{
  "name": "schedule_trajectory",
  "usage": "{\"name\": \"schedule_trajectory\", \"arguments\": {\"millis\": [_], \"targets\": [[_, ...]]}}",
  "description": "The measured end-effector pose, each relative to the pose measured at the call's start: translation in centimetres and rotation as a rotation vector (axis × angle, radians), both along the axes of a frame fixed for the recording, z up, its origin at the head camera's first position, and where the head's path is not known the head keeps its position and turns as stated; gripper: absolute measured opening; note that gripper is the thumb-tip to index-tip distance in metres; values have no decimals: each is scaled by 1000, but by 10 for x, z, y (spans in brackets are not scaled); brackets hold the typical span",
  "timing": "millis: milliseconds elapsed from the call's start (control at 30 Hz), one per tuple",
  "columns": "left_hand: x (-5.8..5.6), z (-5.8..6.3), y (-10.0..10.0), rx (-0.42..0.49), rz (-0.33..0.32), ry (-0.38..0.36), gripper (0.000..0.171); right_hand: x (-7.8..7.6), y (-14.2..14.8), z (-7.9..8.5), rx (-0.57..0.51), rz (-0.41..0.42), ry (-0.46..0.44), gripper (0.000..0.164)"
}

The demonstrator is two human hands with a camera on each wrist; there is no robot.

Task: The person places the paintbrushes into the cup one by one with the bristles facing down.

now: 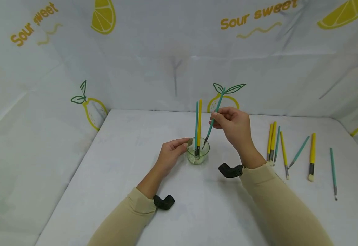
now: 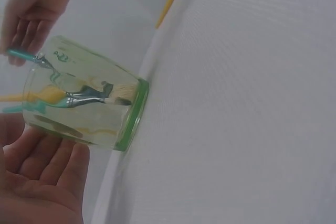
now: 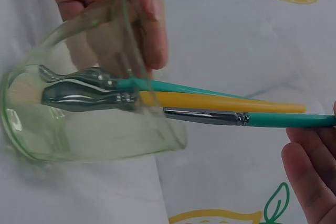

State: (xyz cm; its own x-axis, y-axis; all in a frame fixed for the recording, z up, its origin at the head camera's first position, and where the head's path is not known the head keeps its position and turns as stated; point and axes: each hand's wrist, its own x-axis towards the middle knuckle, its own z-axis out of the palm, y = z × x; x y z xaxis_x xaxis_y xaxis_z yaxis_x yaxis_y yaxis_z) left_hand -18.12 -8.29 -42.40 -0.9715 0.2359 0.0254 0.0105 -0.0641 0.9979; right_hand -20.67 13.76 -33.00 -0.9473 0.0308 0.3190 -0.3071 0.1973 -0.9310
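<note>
A greenish clear glass (image 1: 197,160) stands upright on the white table. Fingers and thumb of my left hand (image 1: 170,155) hold it at its left side, near the rim. Inside lean a yellow paintbrush (image 1: 199,118) and a teal paintbrush (image 1: 196,118), bristles down and handles sticking up. My right hand (image 1: 232,126) pinches another teal paintbrush (image 1: 219,105) by its handle, slanted over the glass. Its tip points down and is within the mouth of the glass; in the right wrist view its metal ferrule (image 3: 202,116) overlaps the rim.
To the right on the table (image 1: 129,153) lie several loose yellow and teal paintbrushes, among them a broad yellow brush (image 1: 312,153) and a thin teal brush (image 1: 333,167) farthest right. A lemon-printed white cloth (image 1: 154,68) hangs behind the table.
</note>
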Motion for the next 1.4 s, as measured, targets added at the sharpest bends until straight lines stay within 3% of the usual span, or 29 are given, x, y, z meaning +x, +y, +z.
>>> {"name": "schedule_trajectory", "arguments": {"millis": [333,533,1400], "targets": [[1,1,0,2,-2,2,32,-3,-10,-24,118,0,-34,30],[1,1,0,-9,7,-1,32,-5,-15,-32,157,-5,-110,31],[0,0,1,-25,6,11,32,-7,-20,-38,135,44,-187,33]]}}
